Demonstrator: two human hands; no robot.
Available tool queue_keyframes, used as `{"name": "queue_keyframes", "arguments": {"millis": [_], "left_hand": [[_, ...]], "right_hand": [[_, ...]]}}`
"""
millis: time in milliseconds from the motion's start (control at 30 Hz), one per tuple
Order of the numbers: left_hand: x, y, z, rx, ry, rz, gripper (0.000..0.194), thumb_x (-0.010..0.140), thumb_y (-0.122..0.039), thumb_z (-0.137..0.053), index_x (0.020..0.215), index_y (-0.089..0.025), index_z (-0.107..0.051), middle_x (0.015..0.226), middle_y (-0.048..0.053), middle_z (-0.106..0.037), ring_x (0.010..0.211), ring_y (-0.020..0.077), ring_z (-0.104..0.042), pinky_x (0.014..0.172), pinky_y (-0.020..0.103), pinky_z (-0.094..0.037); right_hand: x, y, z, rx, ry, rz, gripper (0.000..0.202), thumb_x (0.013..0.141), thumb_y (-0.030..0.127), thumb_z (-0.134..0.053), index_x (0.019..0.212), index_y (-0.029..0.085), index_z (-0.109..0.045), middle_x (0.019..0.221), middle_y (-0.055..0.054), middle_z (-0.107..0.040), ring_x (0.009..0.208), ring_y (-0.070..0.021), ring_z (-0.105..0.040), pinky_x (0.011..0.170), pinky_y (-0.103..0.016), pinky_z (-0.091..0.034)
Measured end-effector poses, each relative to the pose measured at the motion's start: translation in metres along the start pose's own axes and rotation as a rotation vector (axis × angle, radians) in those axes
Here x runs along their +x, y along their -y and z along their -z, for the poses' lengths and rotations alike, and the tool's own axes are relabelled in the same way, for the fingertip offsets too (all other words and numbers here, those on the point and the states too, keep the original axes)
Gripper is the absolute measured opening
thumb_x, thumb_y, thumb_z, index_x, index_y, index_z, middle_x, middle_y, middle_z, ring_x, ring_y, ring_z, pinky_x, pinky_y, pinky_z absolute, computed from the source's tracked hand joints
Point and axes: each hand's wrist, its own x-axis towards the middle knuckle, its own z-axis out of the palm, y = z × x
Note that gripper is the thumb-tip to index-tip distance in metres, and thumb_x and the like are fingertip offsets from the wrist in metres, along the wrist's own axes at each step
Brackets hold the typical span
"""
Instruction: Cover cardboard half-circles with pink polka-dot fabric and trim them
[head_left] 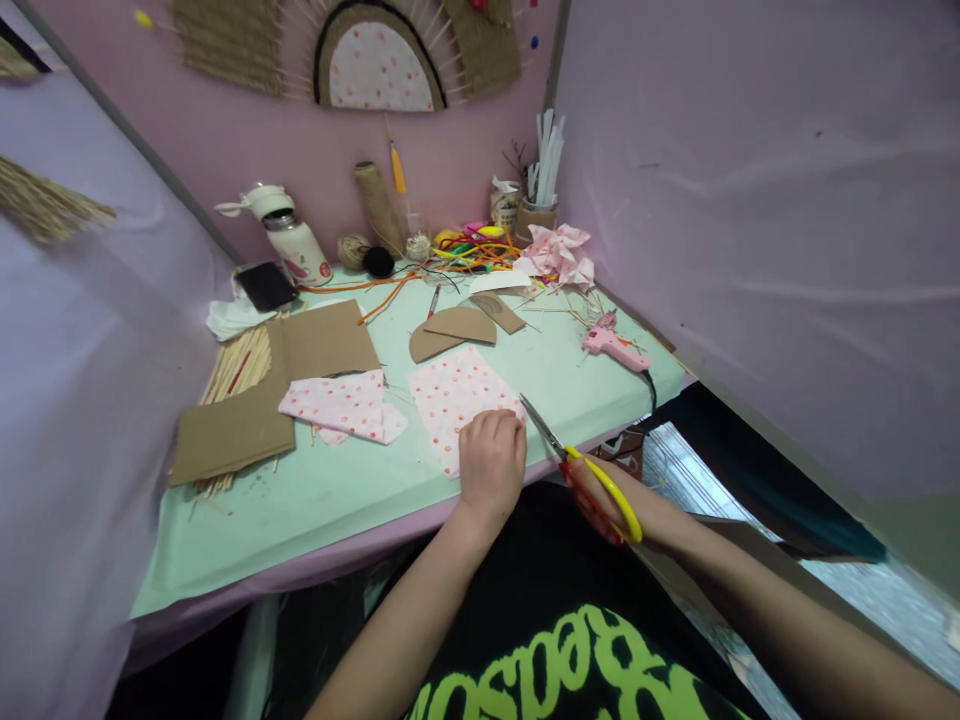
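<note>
My left hand [491, 462] is closed at the lower right edge of a pink cloth with red spots [448, 400], which lies on the pale green table. In my right hand [600, 492] is a pair of scissors [545, 428] with yellow and red handles. The blades point up and left, their tips close to the cloth's right corner beside my left hand. Just behind the cloth lie brown cardboard half-rounds [461, 325], one overlapping another. A second, folded piece of spotted cloth [341, 402] rests to the left.
Cardboard sheets [330, 340] cover thin sticks [244, 365] on the left. A pink glue gun [616, 346] with its cord sits near the right edge. Along the back stand a white bottle [300, 250], twine, colourful craft stems [480, 255] and crumpled pink cloth [561, 255].
</note>
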Motion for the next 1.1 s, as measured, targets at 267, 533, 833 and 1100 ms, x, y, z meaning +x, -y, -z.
{"name": "queue_keyframes", "arguments": {"millis": [267,533,833,1100], "left_hand": [[0.000,0.001,0.001,-0.027,0.009,0.007,0.006,0.091,-0.016,-0.055,0.088,-0.021,-0.059,0.098,0.004,-0.071,0.096,0.0206,-0.061,0.084,0.036,-0.045],[-0.001,0.002,-0.001,-0.051,0.032,0.017,0.008,0.093,-0.017,-0.053,0.091,-0.021,-0.060,0.099,0.004,-0.071,0.099,0.0204,-0.062,0.086,0.036,-0.045],[-0.001,0.003,-0.001,-0.064,0.005,-0.003,0.009,0.093,-0.017,-0.053,0.094,-0.021,-0.061,0.100,0.004,-0.073,0.103,0.0208,-0.064,0.087,0.037,-0.047],[-0.001,0.002,-0.001,-0.062,0.003,-0.002,0.009,0.092,-0.016,-0.054,0.094,-0.021,-0.061,0.102,0.004,-0.074,0.103,0.0208,-0.064,0.087,0.038,-0.046]], "right_hand": [[0.001,0.013,0.001,-0.070,0.046,-0.010,0.054,0.083,0.077,-0.037,0.074,0.023,-0.038,0.046,0.007,-0.043,0.032,-0.0102,-0.039,0.032,-0.023,-0.029],[0.009,0.020,0.005,-0.114,0.063,0.009,0.059,0.086,0.076,-0.031,0.065,0.022,-0.040,0.039,0.004,-0.044,0.032,-0.0114,-0.041,0.035,-0.023,-0.030],[0.014,0.020,0.003,-0.127,0.070,0.012,0.061,0.087,0.076,-0.029,0.061,0.023,-0.040,0.038,0.002,-0.045,0.031,-0.0119,-0.043,0.033,-0.023,-0.030],[0.016,0.020,0.001,-0.093,0.000,-0.037,0.050,0.084,0.071,-0.044,0.070,0.024,-0.038,0.040,0.007,-0.042,0.030,-0.0100,-0.038,0.030,-0.022,-0.030]]}}
